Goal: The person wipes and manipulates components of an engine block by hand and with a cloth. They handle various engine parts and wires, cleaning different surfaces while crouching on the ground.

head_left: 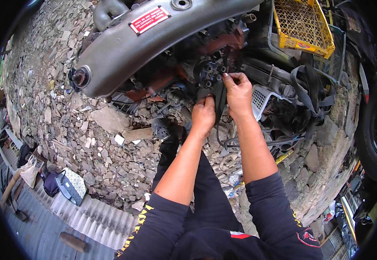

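A large engine with a long silver-grey cover (119, 52) and rusty red parts stands in front of me. On its near side sits a round dark pump-like part (206, 73) with several metal fittings on its face. My right hand (239, 93) is closed in a pinch at the right edge of these fittings; whatever lies between thumb and finger is too small to make out. Just below the round part, my left hand (203, 115) is closed with its fingertips against a dark piece, partly hidden. A black strap or hose (220, 104) hangs between my hands.
Broken stone and rubble (102, 147) cover the ground. To the right are a yellow crate (303, 26), a white plastic basket (262, 100) and dark straps (307, 93). A tyre (375, 130) stands at far right. Corrugated sheets (97, 216) lie at lower left.
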Demonstrator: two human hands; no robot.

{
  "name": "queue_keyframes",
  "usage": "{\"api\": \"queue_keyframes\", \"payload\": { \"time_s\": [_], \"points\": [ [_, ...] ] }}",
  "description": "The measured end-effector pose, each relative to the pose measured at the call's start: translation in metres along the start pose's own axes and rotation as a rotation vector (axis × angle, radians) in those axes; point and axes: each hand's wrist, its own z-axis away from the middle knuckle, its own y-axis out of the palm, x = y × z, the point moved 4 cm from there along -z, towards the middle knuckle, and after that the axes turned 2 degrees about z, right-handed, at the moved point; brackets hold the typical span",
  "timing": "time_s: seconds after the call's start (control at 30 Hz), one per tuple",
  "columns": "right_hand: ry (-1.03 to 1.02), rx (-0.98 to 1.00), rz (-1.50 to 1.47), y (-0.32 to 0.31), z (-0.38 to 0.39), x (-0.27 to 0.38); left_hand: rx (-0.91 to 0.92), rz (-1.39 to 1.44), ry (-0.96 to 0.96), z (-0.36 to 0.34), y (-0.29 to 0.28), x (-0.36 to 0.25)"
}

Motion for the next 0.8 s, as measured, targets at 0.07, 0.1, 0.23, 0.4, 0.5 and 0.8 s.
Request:
{"api": "queue_keyframes", "payload": {
  "time_s": [0.07,0.1,0.23,0.4,0.5,0.8],
  "points": [
    [0.024,0.034,-0.048,0.003,0.002,-0.003,-0.013,-0.029,-0.004,-0.001,-0.005,0.003],
    [0.037,-0.016,-0.032,-0.002,0.000,-0.007,-0.011,-0.039,0.038,0.001,-0.001,-0.005],
    [0.038,-0.229,0.107,-0.030,-0.003,-0.029,0.057,-0.037,0.150,0.016,0.019,-0.046],
    [0.123,-0.266,-0.168,-0.089,0.006,-0.026,0.146,-0.234,0.195,0.049,0.050,-0.046],
    [0.053,-0.161,-0.233,-0.099,0.015,-0.023,0.130,-0.149,0.133,0.064,0.046,-0.032],
    [-0.125,0.030,-0.124,-0.011,0.010,0.023,-0.144,0.052,0.215,0.037,0.005,-0.038]
  ]
}}
